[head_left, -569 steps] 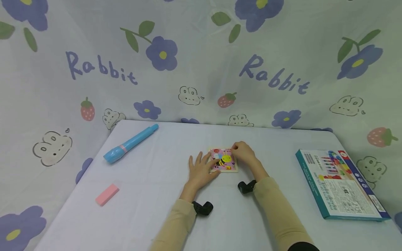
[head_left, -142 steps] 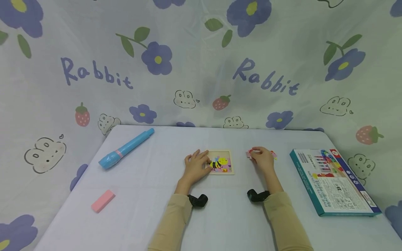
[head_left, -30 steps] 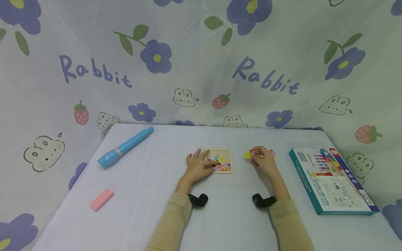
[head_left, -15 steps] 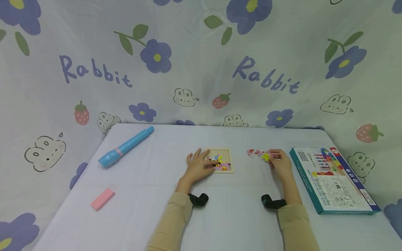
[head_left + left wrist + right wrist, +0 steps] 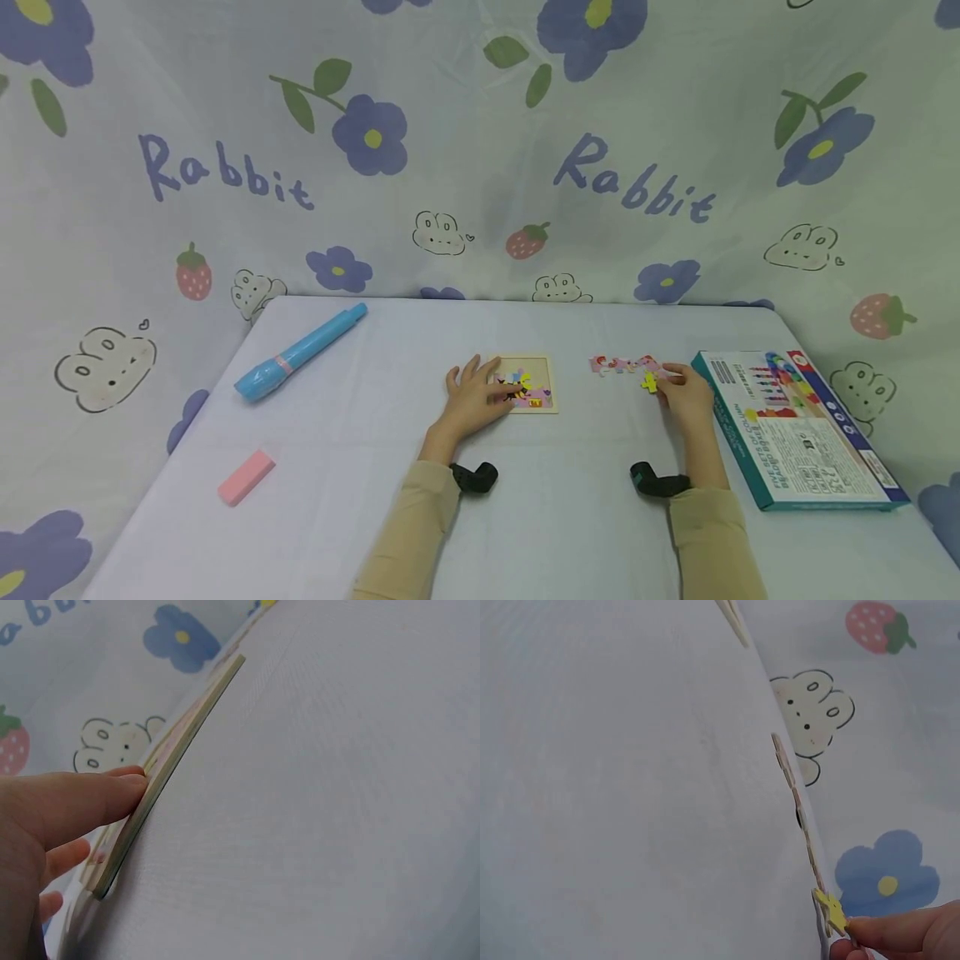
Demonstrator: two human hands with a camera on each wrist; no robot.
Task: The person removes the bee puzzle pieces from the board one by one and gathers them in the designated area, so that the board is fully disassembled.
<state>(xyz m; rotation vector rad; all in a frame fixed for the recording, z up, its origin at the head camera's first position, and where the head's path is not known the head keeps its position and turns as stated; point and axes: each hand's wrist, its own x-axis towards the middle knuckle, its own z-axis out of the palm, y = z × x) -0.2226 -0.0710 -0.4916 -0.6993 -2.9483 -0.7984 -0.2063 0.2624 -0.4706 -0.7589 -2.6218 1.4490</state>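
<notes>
My left hand [image 5: 474,406] rests on a square wooden jigsaw puzzle [image 5: 553,385] with a bee picture, fingers spread over its left side. In the left wrist view, a finger [image 5: 112,796] touches the puzzle's raised edge. The board's upper part shows bare wood; printed pieces lie in the lower part. My right hand [image 5: 688,400] pinches a yellow puzzle piece [image 5: 648,382] between thumb and fingertips. Behind that piece, a row of pink and red puzzle pieces [image 5: 617,365] lies on the table; its right end is partly hidden by the hand.
A teal-edged box [image 5: 802,442] stands close to the right hand's right side. Far left on the white table [image 5: 375,500] lie a light blue tube-shaped object [image 5: 300,353] and a pink block [image 5: 246,477]. A printed cloth [image 5: 480,167] hangs behind.
Over 19 seconds, pieces have come out of the full puzzle and formed a row on the right. In the last second the right hand carried the yellow piece rightward; the left hand stayed.
</notes>
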